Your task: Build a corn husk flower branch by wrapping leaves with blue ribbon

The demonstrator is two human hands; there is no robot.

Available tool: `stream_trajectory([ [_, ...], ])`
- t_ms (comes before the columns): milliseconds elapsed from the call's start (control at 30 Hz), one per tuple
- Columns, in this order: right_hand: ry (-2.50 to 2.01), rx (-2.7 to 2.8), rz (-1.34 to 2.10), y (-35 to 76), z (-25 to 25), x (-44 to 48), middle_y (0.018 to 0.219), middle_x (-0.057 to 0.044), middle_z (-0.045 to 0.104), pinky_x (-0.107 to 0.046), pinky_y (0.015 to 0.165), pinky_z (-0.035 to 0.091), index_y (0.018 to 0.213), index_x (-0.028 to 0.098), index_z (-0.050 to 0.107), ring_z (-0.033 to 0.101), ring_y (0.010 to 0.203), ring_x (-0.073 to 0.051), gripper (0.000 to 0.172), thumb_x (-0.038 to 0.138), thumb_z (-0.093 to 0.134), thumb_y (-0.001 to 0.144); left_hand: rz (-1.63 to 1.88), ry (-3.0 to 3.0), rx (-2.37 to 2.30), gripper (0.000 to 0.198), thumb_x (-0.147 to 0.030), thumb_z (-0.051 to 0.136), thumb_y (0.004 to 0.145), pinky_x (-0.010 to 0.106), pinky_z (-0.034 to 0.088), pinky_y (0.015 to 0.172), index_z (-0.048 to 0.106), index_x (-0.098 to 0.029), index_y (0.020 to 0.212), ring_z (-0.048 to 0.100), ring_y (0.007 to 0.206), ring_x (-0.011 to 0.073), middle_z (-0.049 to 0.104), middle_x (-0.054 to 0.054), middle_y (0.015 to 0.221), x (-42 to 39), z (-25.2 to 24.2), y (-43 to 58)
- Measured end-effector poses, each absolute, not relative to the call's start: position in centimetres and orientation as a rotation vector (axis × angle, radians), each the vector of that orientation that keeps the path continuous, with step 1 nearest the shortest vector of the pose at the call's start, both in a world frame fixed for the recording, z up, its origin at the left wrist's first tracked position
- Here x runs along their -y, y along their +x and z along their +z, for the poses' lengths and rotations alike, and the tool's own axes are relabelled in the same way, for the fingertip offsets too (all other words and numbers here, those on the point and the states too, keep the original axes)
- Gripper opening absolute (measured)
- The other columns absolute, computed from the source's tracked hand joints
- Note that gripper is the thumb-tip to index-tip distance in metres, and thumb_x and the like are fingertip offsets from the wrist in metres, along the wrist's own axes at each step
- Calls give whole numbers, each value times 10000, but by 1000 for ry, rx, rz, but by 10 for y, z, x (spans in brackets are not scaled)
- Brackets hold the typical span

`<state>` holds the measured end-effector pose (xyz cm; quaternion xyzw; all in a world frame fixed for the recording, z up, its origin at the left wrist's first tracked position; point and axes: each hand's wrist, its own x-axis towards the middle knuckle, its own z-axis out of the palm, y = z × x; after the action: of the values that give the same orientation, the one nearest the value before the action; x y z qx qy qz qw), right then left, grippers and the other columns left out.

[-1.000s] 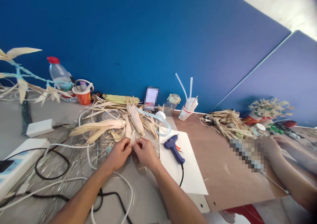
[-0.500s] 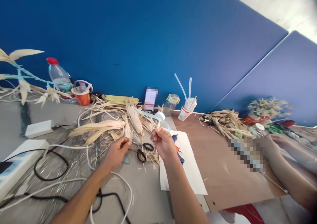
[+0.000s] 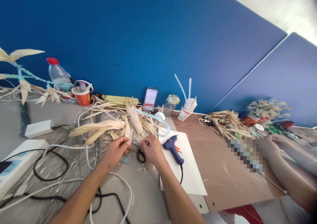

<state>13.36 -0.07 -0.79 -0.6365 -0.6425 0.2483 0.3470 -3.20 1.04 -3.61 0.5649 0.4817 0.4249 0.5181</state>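
My left hand (image 3: 114, 153) is closed in a pinch on a small pale piece of corn husk (image 3: 130, 136), which stands up from the fingertips. Close by on the right, my right hand (image 3: 154, 148) has thumb and fingers pressed together; whatever it may hold is too small to make out. Partly covered by that hand, black-handled scissors (image 3: 141, 156) lie on the table. Dried corn husks (image 3: 99, 129) are heaped just beyond both hands. A blue glue gun (image 3: 174, 149) rests on a white sheet (image 3: 192, 166) to the right of my right hand.
White and black cables and a power strip (image 3: 18, 163) crowd the left side. Along the blue partition stand a red-capped bottle (image 3: 58, 73), a red cup (image 3: 82, 96), a phone (image 3: 150, 98), a jar (image 3: 171, 105) and a paper cup (image 3: 186, 111). Another person's arms (image 3: 284, 164) are at right.
My right hand has moved left and down, towards my left hand, uncovering the glue gun and covering part of the scissors. My left hand has barely moved.
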Motion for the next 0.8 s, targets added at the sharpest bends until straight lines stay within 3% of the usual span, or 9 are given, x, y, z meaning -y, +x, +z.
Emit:
stream_trajectory([
  [267,-1689,1820,653,144,-9,0,767,-52,612,-236,701,402,635,156,656,574,766,-156,226,59,482,741,1015,1349,-1143,205,-377,589,721,238,346,507,584,-176,687,457,509,123,480,-44,531,-12,-39,-33],
  [467,-1829,1968,693,151,-6,0,773,-59,642,-224,611,367,638,150,666,572,681,-141,202,113,497,742,999,1363,-1151,207,-371,563,728,236,348,499,574,-167,699,450,512,118,473,-46,528,-12,-40,-32],
  [800,-2101,2149,245,153,-4,1,835,-102,667,-306,683,353,715,159,692,617,729,-197,247,181,465,812,1013,1343,-1142,208,-372,569,715,228,360,497,573,-165,697,446,499,105,459,-55,538,-12,-40,-29],
])
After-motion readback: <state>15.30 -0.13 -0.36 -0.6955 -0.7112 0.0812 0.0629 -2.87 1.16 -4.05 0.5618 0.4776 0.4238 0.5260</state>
